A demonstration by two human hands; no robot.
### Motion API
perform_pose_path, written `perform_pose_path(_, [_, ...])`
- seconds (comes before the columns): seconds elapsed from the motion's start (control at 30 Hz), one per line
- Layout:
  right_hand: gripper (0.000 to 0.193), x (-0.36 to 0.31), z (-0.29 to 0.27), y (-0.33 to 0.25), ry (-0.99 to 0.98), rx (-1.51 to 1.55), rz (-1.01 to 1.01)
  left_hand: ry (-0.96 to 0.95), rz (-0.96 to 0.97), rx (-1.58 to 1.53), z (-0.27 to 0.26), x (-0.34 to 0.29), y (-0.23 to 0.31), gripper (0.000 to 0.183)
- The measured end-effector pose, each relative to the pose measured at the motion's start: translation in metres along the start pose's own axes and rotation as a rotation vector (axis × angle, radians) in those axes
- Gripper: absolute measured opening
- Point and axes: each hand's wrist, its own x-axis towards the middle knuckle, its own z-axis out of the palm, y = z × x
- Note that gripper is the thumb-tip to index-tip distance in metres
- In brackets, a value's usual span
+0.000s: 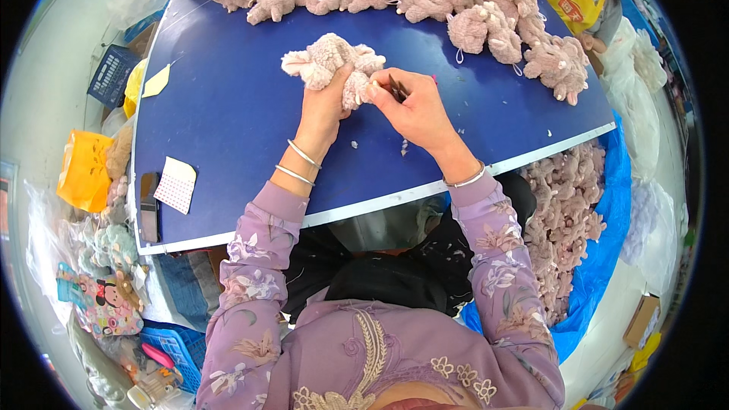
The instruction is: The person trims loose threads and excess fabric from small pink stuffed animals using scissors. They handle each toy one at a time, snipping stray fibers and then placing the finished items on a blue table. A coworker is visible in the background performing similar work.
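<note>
A fuzzy pale-pink plush toy (332,61) sits on the blue counter (228,106), toward the middle and a little nearer its far edge than its near one. The left hand (325,102) comes up from below and its grip is pinched on the toy's lower part, thumb on top, holding it against the surface. The right hand (414,106) is just beside the toy on its right side; its grip is pressed together on a small dark tool (396,88), slim and pointed, whose tip lies at the toy's fur. What kind of tool it is cannot be told at this size. Silver bangles (298,163) ring the left wrist and one more the right.

A few scraps of pale fluff (405,144) lie on the counter just under the right hand. Along the far edge and down toward the far right corner runs a heap of finished plush toys (471,7) of the same pink, well apart from the hands. Near the left edge lie a yellow paper tag (156,82), a checked notepad (176,184) and a dark phone (149,206). Past the near right corner, a blue sack (607,243) holds more of the pink toys. Another person in a yellow apron (573,1) stands at the far right corner.
</note>
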Motion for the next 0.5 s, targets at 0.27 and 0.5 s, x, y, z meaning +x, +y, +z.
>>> perform_pose_path(0.27, [0.02, 0.004, 0.007, -0.002, 0.139, 0.132, 0.14, 0.018, 0.076, -0.182, -0.002, 0.001, 0.002, 0.018])
perform_pose_path(0.5, [0.024, -0.001, 0.02, -0.011, 0.04, -0.032, 0.044, 0.018, 0.055, -0.2, -0.004, 0.002, -0.005, 0.022])
